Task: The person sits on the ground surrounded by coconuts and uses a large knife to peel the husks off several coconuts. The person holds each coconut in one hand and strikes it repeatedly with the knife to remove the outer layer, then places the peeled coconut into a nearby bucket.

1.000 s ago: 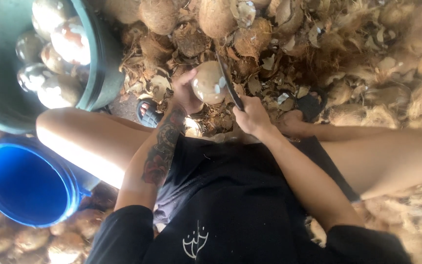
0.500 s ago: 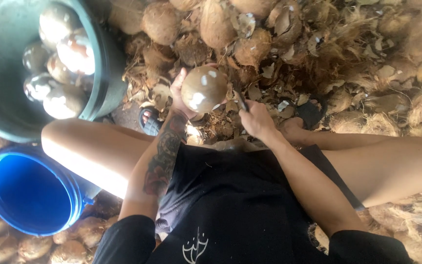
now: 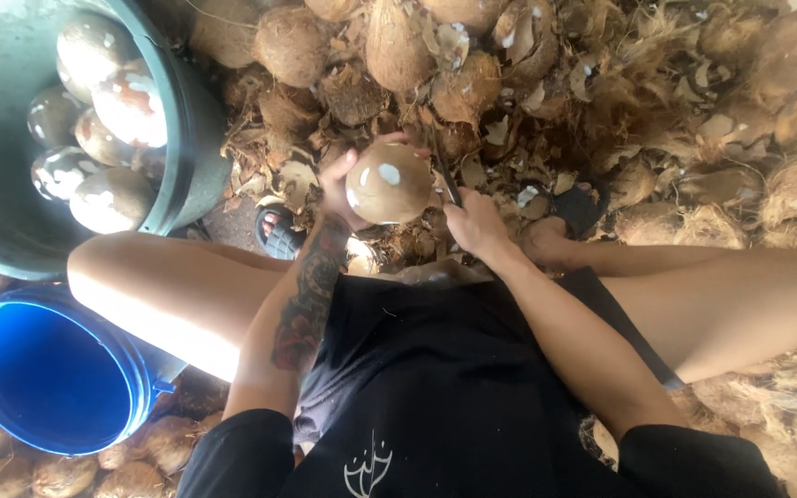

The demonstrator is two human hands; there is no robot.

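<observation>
Peeled coconut [image 3: 388, 183] cupped in left hand [image 3: 341, 189], raised above husk pile [image 3: 546, 83]. Right hand [image 3: 474, 221] closed round dark knife [image 3: 443, 171], blade touching shell's right side. Judged hard, round, weighty, likely slick; best cradled from beneath, fingers spread.

No packages, labels, signs or screens here.

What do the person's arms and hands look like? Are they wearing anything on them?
Both hands are bare, with no gloves. The left hand sits at the end of a forearm covered by a big dark tattoo. The right hand and its arm have no markings. Short black sleeves cover only the upper arms. No watch or bracelet shows.
</observation>
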